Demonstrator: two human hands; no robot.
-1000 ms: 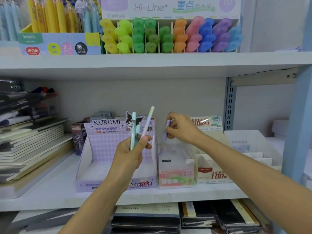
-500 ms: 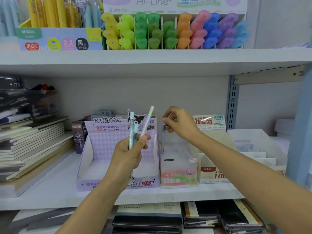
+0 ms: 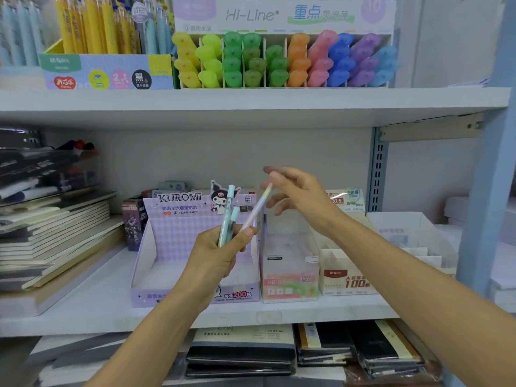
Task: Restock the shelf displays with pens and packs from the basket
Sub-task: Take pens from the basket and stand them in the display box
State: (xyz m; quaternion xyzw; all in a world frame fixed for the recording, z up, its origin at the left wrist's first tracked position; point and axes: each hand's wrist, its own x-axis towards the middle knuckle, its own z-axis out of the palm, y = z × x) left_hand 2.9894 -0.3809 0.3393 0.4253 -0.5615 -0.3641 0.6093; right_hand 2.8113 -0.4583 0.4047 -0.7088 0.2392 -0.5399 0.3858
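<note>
My left hand [image 3: 217, 254] grips three slim pens upright in front of the purple Kuromi display box [image 3: 173, 247]: two teal ones [image 3: 229, 208] and a pastel white-pink one [image 3: 255, 212] that leans right. My right hand [image 3: 296, 194] hovers with loose, spread fingers by the pastel pen's tip and holds nothing; I cannot tell whether it touches the tip. Below it stands a clear display box [image 3: 290, 263] with a thin purple pen [image 3: 264, 219] at its left wall.
A white refill box [image 3: 346, 275] and white bins [image 3: 413, 236] stand right of the clear box. Notebooks [image 3: 55, 236] are stacked at the left. Highlighters [image 3: 279, 62] and yellow pens [image 3: 92, 29] fill the upper shelf. A blue upright [image 3: 488, 191] bounds the right side.
My right hand let go of the purple pen over the clear box, opened, and moved up and left to the pastel pen's tip. My left hand has hardly moved.
</note>
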